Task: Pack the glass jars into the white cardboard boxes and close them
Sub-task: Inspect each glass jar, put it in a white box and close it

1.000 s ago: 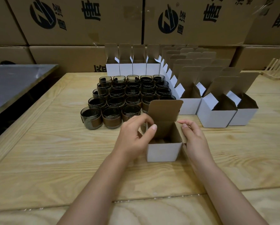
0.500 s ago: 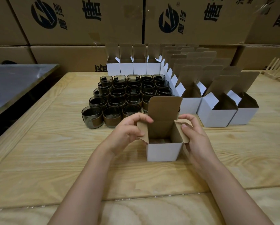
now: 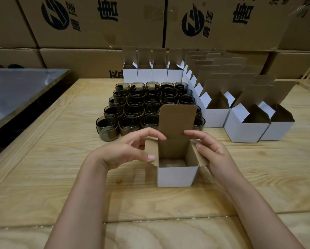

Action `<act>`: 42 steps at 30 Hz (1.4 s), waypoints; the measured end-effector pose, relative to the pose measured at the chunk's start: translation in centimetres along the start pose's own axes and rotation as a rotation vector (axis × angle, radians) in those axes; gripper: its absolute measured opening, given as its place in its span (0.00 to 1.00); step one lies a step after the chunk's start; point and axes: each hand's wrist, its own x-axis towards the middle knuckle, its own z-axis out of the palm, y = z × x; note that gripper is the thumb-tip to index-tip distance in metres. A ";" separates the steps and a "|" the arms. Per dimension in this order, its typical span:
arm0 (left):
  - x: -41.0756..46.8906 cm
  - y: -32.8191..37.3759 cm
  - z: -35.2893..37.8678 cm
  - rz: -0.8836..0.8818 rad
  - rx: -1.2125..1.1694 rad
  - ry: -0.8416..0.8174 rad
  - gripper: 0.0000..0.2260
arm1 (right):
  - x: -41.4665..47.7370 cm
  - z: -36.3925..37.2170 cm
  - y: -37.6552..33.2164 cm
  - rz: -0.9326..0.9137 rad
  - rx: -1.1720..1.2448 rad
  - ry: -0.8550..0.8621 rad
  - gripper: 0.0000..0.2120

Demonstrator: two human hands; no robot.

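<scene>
Wooden table [image 3: 57, 177], box [image 3: 177, 176] between left hand [image 3: 125, 150], right hand [image 3: 215, 151]

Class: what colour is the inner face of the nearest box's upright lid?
The lid is plain brown inside; seen in the head view.

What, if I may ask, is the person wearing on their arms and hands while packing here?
Nothing that shows. The left forearm and right forearm are bare down to the picture's lower edge, with no sleeves in view. The left hand and right hand carry no gloves, rings, watch or bracelet. The fingernails look short and unpainted.
</scene>
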 end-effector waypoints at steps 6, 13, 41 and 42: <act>-0.2 -0.1 -0.2 -0.028 0.077 -0.008 0.23 | 0.2 0.4 0.0 -0.028 0.024 -0.024 0.27; -0.6 -0.8 -0.2 -0.003 0.032 -0.013 0.28 | 0.5 1.2 0.1 -0.044 0.056 -0.027 0.27; -3.9 -1.0 -3.2 0.019 0.083 0.245 0.34 | 5.1 3.2 1.9 -0.035 -0.640 0.133 0.37; -3.8 -1.0 -3.2 0.020 0.079 0.244 0.34 | 5.1 3.2 1.9 -0.035 -0.626 0.155 0.37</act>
